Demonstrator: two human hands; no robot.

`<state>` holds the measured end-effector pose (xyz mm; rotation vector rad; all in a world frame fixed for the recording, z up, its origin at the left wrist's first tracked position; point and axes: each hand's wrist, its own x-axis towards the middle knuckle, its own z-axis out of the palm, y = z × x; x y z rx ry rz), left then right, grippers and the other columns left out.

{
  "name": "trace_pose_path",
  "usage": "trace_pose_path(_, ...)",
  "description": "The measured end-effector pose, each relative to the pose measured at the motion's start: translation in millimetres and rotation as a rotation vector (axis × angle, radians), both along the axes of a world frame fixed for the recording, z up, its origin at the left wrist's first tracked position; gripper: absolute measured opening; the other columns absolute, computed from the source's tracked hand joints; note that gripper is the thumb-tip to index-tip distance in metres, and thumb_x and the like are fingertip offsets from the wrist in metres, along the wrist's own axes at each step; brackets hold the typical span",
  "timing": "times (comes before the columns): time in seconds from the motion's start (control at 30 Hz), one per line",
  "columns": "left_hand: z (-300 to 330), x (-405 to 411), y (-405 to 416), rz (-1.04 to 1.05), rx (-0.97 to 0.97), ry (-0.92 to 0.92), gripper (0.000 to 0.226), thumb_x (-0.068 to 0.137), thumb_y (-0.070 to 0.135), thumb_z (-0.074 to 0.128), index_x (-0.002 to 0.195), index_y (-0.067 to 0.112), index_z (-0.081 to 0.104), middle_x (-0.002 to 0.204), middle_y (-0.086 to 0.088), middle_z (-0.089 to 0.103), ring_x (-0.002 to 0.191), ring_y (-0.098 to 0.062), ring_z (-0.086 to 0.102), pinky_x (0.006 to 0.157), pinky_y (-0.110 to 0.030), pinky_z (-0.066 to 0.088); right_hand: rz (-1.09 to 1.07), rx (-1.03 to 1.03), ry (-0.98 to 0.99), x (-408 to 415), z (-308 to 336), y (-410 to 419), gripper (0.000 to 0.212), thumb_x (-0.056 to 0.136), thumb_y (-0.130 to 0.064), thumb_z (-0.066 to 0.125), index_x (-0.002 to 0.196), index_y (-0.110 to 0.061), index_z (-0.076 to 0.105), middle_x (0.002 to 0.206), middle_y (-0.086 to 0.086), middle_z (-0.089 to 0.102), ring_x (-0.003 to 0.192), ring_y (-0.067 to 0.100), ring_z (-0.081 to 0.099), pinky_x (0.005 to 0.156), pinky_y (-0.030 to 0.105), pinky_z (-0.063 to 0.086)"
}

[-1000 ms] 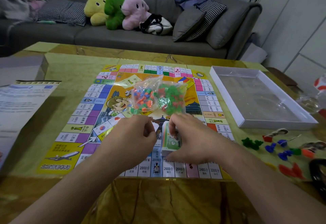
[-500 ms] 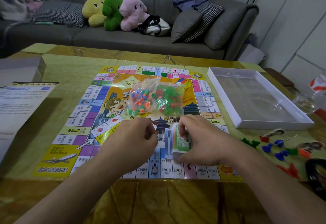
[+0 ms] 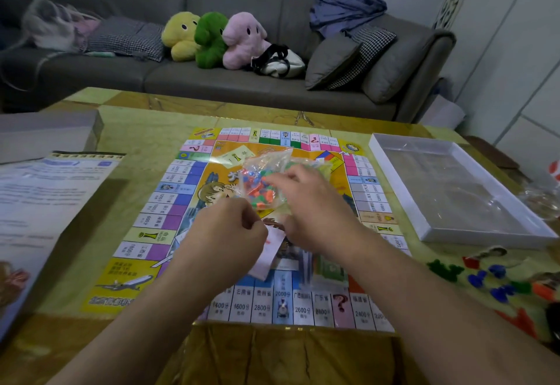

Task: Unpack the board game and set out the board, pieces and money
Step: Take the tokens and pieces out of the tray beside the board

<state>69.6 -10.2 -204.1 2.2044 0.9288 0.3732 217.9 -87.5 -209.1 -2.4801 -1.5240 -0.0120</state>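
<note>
right hand (image 3: 312,205) moved: money stack (image 3: 325,269) released | now on bag (image 3: 260,178)

Dim indoor light, motion-blurred hands, glare on board, wide-angle edge distortion

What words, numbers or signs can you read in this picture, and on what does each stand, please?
"2000分": bottom-row train square of the board.
"2800分", "2600分", "1600分", "2400分": neighbouring bottom-row squares.
"云南省", "贵州省": same row; only roughly legible.
"?": pink bottom-row square, also squares on the far row and upper left column.
"1800分": left column, printed sideways.
The sheet on the left, the money pack and the remaining squares: too blurred to read.
</note>
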Motion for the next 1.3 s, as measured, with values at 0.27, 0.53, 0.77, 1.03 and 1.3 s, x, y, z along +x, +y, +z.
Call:
trace_pose_path(0.27,9.8,-7.3,19.3,0.174,-0.751,-0.297,0.023,0.100,0.020,0.064,0.102,-0.003,0.068,0.087,-0.019,0.078,0.070,-0.025,0.076,0.055,-0.035,0.061,-0.053,0.399,-0.263,12.0,2.6,40.5,0.021,0.100,-0.024,0.059,0.096,-0.013,0.077,0.096,0.004,0.071,0.089,0.023,0.061,0.074,0.039,0.056)
trace_pose_path(0.53,15.1,-2.4,0.0,-0.076,-1.148,-0.631,0.035,0.099,0.024,0.063,0.126,0.002,0.067,0.105,-0.018,0.074,0.077,-0.022,0.074,0.061,-0.034,0.061,0.223,0.381,-0.104,-74.3,29.0,-78.5,0.030,0.090,-0.031,0.073,0.118,-0.020,0.073,0.123,-0.008,0.062,0.118,0.012,0.055,0.100,0.031,0.048)
trace_pose_path(0.77,19.9,-15.6,-22.2,-0.227,-0.704,-0.468,0.031,0.089,0.000,0.071,0.118,0.011,0.065,0.100,-0.015,0.079,0.082,-0.032,0.078,0.064,-0.043,0.063,-0.298,0.719,0.600,-42.9,58.8,-128.8,0.028,0.091,-0.058,0.062,0.111,-0.039,0.065,0.112,-0.015,0.067,0.101,0.005,0.068,0.075,0.030,0.059)
trace_pose_path(1.03,28.0,-15.7,-31.5,-0.383,-0.527,-0.318,0.026,0.090,0.001,0.074,0.109,0.018,0.071,0.097,-0.013,0.079,0.086,-0.033,0.077,0.061,-0.043,0.063,-0.163,0.579,1.014,-34.9,68.2,-147.8,0.022,0.098,-0.021,0.073,0.082,-0.007,0.080,0.081,0.019,0.074,0.069,0.026,0.070,0.052,0.034,0.055)
trace_pose_path(1.3,32.7,-19.5,-27.3,-0.342,-0.396,-0.232,0.024,0.087,0.012,0.080,0.104,0.026,0.071,0.096,-0.002,0.080,0.081,-0.024,0.078,0.065,-0.043,0.065,-0.178,0.504,0.868,-36.5,68.0,-148.3,0.017,0.095,-0.004,0.073,0.079,-0.008,0.078,0.070,0.015,0.075,0.066,0.035,0.075,0.056,0.047,0.061)
